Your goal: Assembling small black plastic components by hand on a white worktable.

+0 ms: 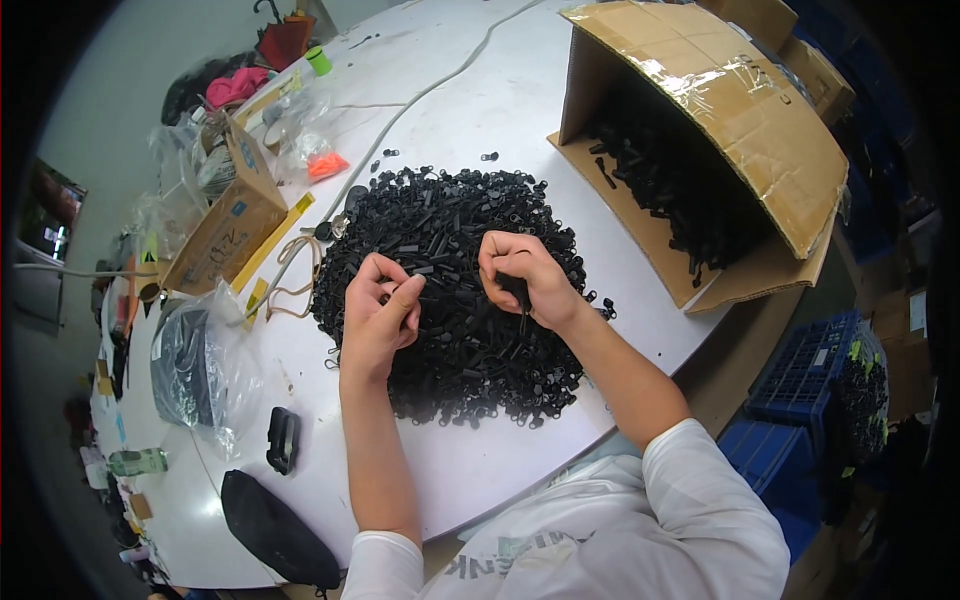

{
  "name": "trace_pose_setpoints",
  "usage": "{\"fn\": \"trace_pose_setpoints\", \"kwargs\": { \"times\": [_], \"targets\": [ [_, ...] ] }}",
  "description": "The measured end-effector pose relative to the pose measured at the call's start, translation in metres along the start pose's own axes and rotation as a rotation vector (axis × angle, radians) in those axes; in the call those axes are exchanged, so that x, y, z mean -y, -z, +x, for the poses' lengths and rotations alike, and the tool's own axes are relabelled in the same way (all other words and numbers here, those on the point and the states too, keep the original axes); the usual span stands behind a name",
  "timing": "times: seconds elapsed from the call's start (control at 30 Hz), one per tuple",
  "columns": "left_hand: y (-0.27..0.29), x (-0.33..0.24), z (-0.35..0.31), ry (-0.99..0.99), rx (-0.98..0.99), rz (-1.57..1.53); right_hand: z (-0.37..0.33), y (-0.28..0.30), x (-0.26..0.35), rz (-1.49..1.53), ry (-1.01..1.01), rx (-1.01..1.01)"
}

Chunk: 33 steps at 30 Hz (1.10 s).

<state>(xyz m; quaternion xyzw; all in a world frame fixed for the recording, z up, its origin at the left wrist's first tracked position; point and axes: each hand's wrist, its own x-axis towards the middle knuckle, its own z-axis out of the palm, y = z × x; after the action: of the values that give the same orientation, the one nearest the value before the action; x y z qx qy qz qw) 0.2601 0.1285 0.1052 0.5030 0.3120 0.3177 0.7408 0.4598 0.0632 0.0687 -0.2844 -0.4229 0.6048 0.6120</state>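
Observation:
A wide heap of small black zipper pulls (470, 375), many with loops or rings, lies on the white table in front of me. My left hand (380, 315) is over the left part of the heap, thumb pressed against curled fingers; whatever it pinches is too small or hidden to make out. Over the right part, my right hand (530, 278) is closed, its fingers curled in. Dark zipper pulls show in its palm, with a thin end hanging below. The two hands are apart.
An open cardboard box (700, 130) on its side holds more black pieces at right. Left of the heap are another carton (225, 225), a plastic bag (205, 365), a black case (278, 530) and a small black holder (283, 440). A grey cable (425, 95) crosses the table.

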Motion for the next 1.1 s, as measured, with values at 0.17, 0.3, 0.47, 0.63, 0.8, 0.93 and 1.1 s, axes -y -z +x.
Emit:
{"fn": "trace_pose_setpoints", "kwargs": {
  "times": [0.17,0.3,0.47,0.63,0.8,0.93,1.1],
  "targets": [
    [-0.007,0.002,0.0,-0.081,-0.083,0.229,-0.002,-0.007,0.005,-0.173,0.102,-0.125],
    [-0.006,-0.001,-0.002,-0.152,-0.103,0.12,-0.002,-0.003,0.0,-0.243,0.182,-0.113],
    [0.001,-0.001,-0.001,-0.135,-0.007,-0.036,-0.001,-0.003,0.0,-0.204,0.109,-0.128],
    [-0.005,-0.001,-0.002,-0.089,-0.078,0.09,0.0,-0.003,-0.002,-0.038,0.069,-0.101],
    [-0.007,-0.001,-0.004,-0.133,0.063,0.147,-0.001,0.009,0.001,0.234,0.009,-0.014],
    [-0.011,-0.001,-0.004,-0.102,0.087,0.155,-0.001,0.005,0.0,0.148,-0.005,-0.082],
    [-0.012,0.003,-0.003,-0.168,-0.001,0.299,-0.003,-0.001,-0.002,-0.162,0.157,-0.176]
  ]
}}
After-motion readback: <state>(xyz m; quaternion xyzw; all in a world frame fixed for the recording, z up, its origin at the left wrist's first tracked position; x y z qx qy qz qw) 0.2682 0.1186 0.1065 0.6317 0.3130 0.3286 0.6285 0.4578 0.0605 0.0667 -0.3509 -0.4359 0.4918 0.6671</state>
